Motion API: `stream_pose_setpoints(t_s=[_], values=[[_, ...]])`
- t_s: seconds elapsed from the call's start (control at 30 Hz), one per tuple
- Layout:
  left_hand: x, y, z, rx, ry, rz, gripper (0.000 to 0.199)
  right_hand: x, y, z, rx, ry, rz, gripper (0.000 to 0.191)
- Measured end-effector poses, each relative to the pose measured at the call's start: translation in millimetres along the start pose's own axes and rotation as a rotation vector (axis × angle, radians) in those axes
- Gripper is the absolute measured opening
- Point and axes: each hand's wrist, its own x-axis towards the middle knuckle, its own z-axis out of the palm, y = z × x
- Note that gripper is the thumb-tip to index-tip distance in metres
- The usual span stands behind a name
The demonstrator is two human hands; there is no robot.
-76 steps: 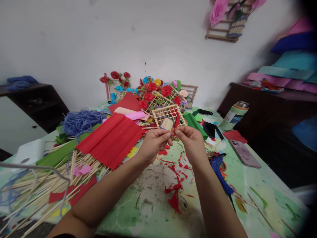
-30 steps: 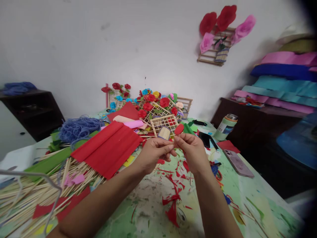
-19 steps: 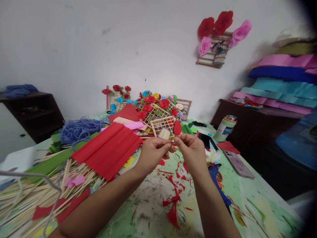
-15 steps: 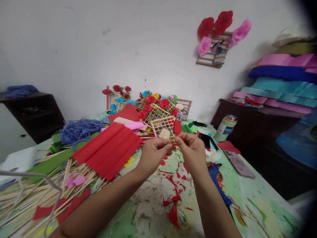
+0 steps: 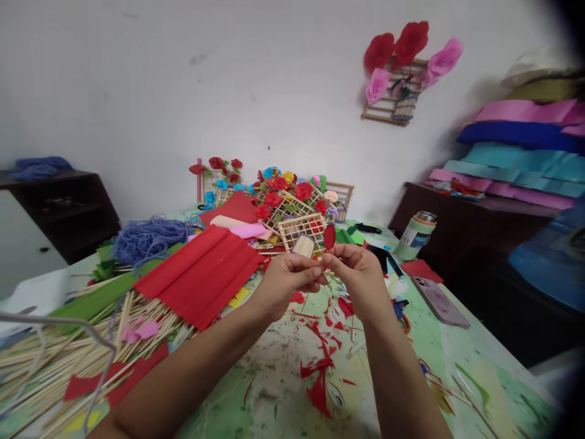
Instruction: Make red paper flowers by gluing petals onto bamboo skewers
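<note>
Q. Clock centred on the hands, twelve towards the wall. Nearest findings?

A. At six, red scraps lie scattered on the table.

Q. Grip?

A. The right hand pinches the base of a petal, red, which stands roughly upright at twelve from the fingertips, clear of the table. The left hand meets it from nine, thumb and finger drawn in to the same spot. Whether the left grasps anything there, I cannot tell.

Q. Step in hand?

A. Judged to be fingertip work at the petal's base. Shaping or joining: not determinable, as the fingers cover the contact.

Q. Next move?

A. In my judgement it calls for a light, steady pinch on the right while the left tends the base. The petal looks thin; a hard squeeze would likely crease it.

Q. Surroundings, working outwards?

A. Sticks piled between eight and nine; a red sheet at nine. A phone lies flat between three and four. A bottle stands upright between two and three. Flowers crowd just short of twelve.

Q. Farthest?

A. Wall flowers, near one.
</note>
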Motion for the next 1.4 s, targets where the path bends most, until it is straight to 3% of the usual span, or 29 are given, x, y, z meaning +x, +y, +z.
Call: stream_pose_setpoints(t_s=[0.23,0.33,0.5,0.6,0.73,0.97,1.4], values=[[-1.8,-2.9,7.6,-0.006,0.161,0.064,0.021,-1.0,-1.2,5.4,-0.164,0.082,-0.039,0.018],[-2.6,-2.9,8.5,0.066,0.177,0.126,0.020,-0.4,0.4,3.7,-0.153,0.094,-0.037,0.023],[1.2,2.1,-0.4,0.077,0.155,0.231,0.024,1.8,2.7,-4.7,0.012,-0.090,0.041,0.023],[5.2,6.6,-6.8,0.063,0.058,0.165,0.024,2.7,1.8,-6.5,0.081,-0.215,0.109,0.024],[8.7,13.3,-11.9,-0.020,-0.028,0.039,0.019,3.7,2.9,-5.9,0.096,-0.262,0.184,0.026],[8.3,21.7,-12.9,-0.028,-0.213,-0.044,0.023,5.2,12.4,-3.1,0.137,-0.346,0.250,0.021],[16.4,19.9,-23.9,-0.001,-0.107,-0.070,0.021,4.4,10.9,3.2,-0.078,-0.240,0.185,0.018]])
